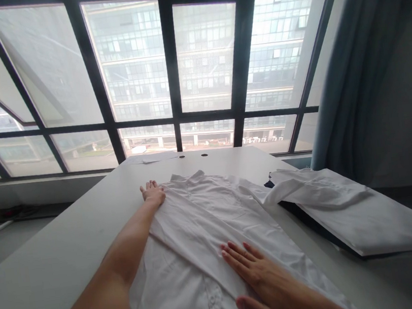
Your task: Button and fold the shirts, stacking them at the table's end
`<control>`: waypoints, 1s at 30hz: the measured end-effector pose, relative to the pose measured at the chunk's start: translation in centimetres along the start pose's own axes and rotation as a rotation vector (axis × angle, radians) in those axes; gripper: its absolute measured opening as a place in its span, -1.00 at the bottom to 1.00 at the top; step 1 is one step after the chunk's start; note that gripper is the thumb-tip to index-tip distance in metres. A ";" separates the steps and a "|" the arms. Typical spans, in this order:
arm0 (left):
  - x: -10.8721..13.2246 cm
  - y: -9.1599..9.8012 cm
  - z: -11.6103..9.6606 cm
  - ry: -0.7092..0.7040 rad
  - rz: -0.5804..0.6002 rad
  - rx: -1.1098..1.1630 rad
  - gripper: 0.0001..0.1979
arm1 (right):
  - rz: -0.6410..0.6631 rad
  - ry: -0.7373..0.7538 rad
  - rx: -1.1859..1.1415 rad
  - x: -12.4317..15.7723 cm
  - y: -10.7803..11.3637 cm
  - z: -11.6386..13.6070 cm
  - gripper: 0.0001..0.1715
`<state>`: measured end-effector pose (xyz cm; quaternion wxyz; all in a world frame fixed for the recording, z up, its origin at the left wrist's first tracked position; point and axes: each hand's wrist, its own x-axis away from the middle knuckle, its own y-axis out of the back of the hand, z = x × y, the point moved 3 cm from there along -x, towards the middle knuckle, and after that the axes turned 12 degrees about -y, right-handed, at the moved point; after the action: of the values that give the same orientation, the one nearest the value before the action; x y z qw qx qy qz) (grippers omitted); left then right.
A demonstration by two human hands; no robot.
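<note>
1. Left hand (153, 193): open, palm down, fingers loosely spread, at the shirt's upper left edge just beside the collar. It grips nothing. It sits partly on the cloth and partly on the table, which seems to anchor that shoulder edge.
2. Right hand (270, 278): open and flat on the lower front, fingers spread, thumb apart, no pinch. A flat palm like this spreads pressure and would tend to smooth the cloth rather than lift it.
3. White button-front shirt (199, 224): lies flat on the table, front up, collar toward the window, hem running out of view at the bottom. A long diagonal fold crosses the body, from below the left hand toward the right hand. Buttons (215, 298) show near the lower edge. Laid out this way, the shirt is within reach of both hands.
4. White tabletop (56, 275): long, its far end against the window wall. Two small round holes (204, 154) and a thin white sheet (150, 158) lie at the far edge.
5. Folded white garment (350, 215): to the right of the shirt, a bunched flap on top, overhanging the table's right edge. Dark navy cloth (284, 208) shows beneath it.
6. Surroundings: large gridded window (172, 69); blue curtain (351, 58) at right.
</note>
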<state>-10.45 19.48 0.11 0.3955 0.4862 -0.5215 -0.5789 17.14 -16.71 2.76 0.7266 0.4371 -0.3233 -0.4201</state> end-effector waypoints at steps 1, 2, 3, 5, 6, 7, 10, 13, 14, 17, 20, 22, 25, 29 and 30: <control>0.7 0.3 -0.7 -0.011 -0.030 -0.030 -0.40 | -0.006 -0.013 0.006 0.0 -0.1 -0.1 -0.15; 1.6 0.4 -1.4 -0.041 -0.037 -0.046 -0.40 | -0.012 -0.024 0.011 0.0 -0.2 -0.1 -0.14; 2.6 0.3 -2.1 -0.083 -0.017 -0.042 -0.40 | -0.019 -0.031 0.016 0.0 -0.3 -0.2 -0.13; 5.3 -0.4 -2.8 -0.169 0.086 0.023 -0.35 | -0.031 -0.039 0.028 -0.1 -0.6 -0.4 -0.14; 6.7 -0.8 -2.9 -0.207 0.129 0.060 -0.30 | -0.034 -0.042 0.034 -0.1 -0.7 -0.5 -0.14; 8.2 -1.1 -2.6 -0.242 0.147 0.085 -0.27 | -0.035 -0.045 0.042 -0.2 -0.8 -0.5 -0.13; 11.8 -1.3 -0.6 -0.299 0.134 0.091 -0.26 | -0.025 -0.053 0.062 -0.3 -1.2 -0.8 -0.12; 13.4 -0.5 1.5 -0.273 0.141 0.078 -0.30 | -0.018 -0.049 0.074 -0.4 -1.3 -1.0 -0.12; 13.5 -0.1 1.9 -0.261 0.149 0.077 -0.30 | -0.020 -0.047 0.076 -0.4 -1.4 -1.0 -0.12; 13.3 1.0 2.3 -0.188 0.182 0.078 -0.32 | -0.033 -0.047 0.086 -0.2 -1.5 -1.0 -0.12; 13.3 1.9 1.7 -0.073 0.169 0.051 -0.33 | -0.064 -0.032 0.089 -0.1 -1.9 -0.9 -0.14; 13.9 2.2 1.0 -0.067 0.134 0.047 -0.29 | -0.127 -0.011 0.070 -0.4 -1.9 -1.2 -0.22; 15.2 2.1 -0.2 -0.158 0.184 0.101 -0.24 | -0.366 -0.105 0.013 -1.9 0.4 -2.9 -0.45; 16.6 1.8 -0.9 -0.226 0.223 0.098 -0.29 | -0.576 -0.688 0.020 -3.7 7.6 -8.2 -0.42; 16.8 1.9 -0.8 -0.229 0.207 0.093 -0.30 | -0.586 -0.845 0.050 -3.9 9.6 -9.8 -0.37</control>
<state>-13.32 2.84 -0.56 0.3679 0.3787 -0.6367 -0.5619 26.77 -7.16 7.05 0.3739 0.3186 -0.4625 -0.7381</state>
